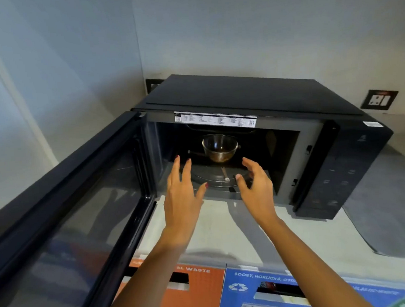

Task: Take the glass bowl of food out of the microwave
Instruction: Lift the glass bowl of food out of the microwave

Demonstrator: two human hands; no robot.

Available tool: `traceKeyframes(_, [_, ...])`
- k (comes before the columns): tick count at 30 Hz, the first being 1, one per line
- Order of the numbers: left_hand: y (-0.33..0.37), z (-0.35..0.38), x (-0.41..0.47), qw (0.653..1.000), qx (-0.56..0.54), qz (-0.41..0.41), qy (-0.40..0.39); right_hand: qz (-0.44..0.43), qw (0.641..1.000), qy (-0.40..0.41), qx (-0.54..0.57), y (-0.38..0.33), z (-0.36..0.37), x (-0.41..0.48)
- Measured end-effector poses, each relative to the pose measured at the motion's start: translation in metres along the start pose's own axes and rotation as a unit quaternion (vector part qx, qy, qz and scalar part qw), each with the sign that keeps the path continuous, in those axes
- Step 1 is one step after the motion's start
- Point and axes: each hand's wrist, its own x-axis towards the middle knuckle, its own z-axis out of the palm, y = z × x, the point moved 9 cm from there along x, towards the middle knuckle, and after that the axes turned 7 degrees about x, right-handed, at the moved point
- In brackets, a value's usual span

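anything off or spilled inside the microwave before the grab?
Nothing stands out. The clear glass bowl stands upright on the round glass turntable inside the black microwave, dark food in its bottom, no spill visible. The door is swung wide open. Left hand and right hand, both open, touch nothing.

The room is softly lit, and the walls (212,28) look pale and even. Inside the microwave (242,126) it is dark. The arms drop soft shadows on the bench (225,223). The open door (69,210) bends at the edge and shows blurry, shiny reflections.
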Motion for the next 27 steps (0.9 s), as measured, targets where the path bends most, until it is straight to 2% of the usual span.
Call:
traceKeyframes(4, [-0.008, 0.037, 0.032, 0.992, -0.118, -0.017, -0.049, 0.024, 1.000, -0.002, 0.011, 0.023, 0.004, 0.027])
traceKeyframes(10, [-0.016, 0.079, 0.078, 0.986, -0.146, -0.008, -0.084, 0.035, 0.999, -0.037, 0.002, 0.051, 0.023, 0.067])
traceKeyframes(17, [-0.024, 0.116, 0.123, 0.959, -0.251, -0.036, -0.129, 0.073, 0.992, -0.092, 0.041, 0.078, 0.048, 0.106])
traceKeyframes(22, [-0.026, 0.131, 0.137, 0.956, -0.253, -0.027, -0.147, 0.089, 0.987, -0.129, 0.041, 0.090, 0.065, 0.117])
traceKeyframes(27, [-0.023, 0.133, 0.140, 0.953, -0.267, -0.028, -0.141, 0.096, 0.988, -0.106, 0.063, 0.093, 0.069, 0.119])
